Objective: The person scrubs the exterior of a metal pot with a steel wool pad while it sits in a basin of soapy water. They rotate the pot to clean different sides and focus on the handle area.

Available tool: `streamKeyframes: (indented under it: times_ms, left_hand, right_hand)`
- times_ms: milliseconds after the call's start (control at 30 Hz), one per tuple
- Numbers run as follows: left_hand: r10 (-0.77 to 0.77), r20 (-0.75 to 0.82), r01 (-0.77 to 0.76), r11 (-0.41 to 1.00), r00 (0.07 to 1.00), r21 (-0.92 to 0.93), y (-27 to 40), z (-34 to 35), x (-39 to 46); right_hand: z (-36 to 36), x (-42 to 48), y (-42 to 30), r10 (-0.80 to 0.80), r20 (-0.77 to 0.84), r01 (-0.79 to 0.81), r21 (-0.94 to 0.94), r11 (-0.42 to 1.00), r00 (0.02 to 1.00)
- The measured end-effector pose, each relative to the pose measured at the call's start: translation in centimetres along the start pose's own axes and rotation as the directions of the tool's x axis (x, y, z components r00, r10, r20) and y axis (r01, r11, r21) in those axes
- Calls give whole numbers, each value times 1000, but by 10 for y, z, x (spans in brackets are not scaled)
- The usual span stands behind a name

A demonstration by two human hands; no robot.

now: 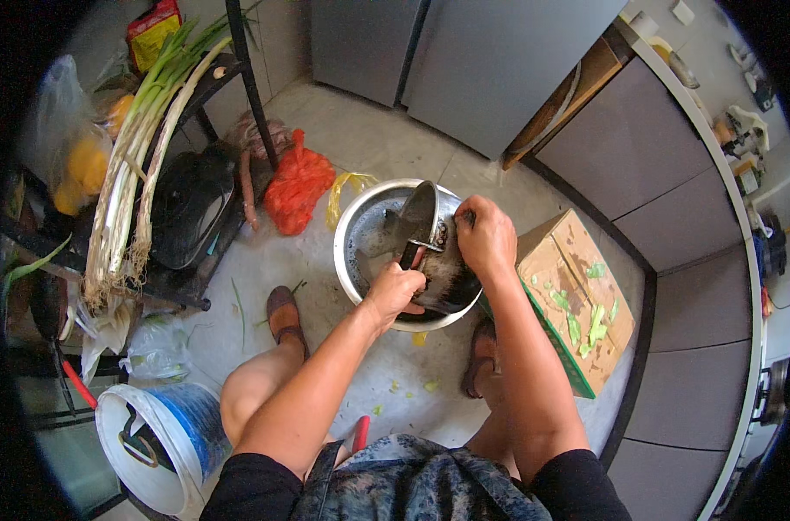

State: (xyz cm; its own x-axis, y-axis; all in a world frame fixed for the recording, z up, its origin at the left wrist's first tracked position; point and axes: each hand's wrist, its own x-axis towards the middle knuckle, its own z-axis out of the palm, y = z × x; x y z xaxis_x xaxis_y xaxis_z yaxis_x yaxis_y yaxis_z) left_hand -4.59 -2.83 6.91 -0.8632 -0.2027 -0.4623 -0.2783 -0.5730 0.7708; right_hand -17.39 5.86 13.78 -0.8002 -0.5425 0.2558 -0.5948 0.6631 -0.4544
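A metal pan (452, 273) with a blackened outer surface is tipped on its side over a round metal basin (340, 251). My left hand (395, 292) grips the pan near its short black handle (408, 254). My right hand (489, 238) is closed around a small dark object (468, 217), perhaps a scouring pad, at the pan's far right side. Its fingers partly hide that object. Foamy, greyish water (369, 244) lies in the basin, with dark items partly under it that I cannot make out.
Right of the basin stands a cardboard box (574, 286) with green peelings. Red (298, 185) and yellow (346, 192) plastic bags lie beyond it. Leeks (134, 169) rest on a black rack (242, 52) at left, above a white-and-blue bucket (193, 417). Grey cabinets (688, 306) line the right.
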Motion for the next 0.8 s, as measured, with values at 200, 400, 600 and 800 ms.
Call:
streamKeyframes:
  times_ms: [200,400,600,800]
  left_hand:
    - [-1,-4,2,999,1000,36,4,3,-2]
    - [3,11,-3,1000,1000,-12,-3,-1,1]
    - [1,-13,-1,1000,1000,-14,0,-1,-1]
    - [14,-10,-14,1000,1000,-9,6,3,-4]
  right_hand:
    - [4,-17,5,-214,-71,205,-117,972,974]
    - [-13,-58,22,-139,30,128,236,963,990]
    - [-21,2,17,-49,-251,86,136,987,967]
    - [3,20,3,-158,30,156,67,985,987]
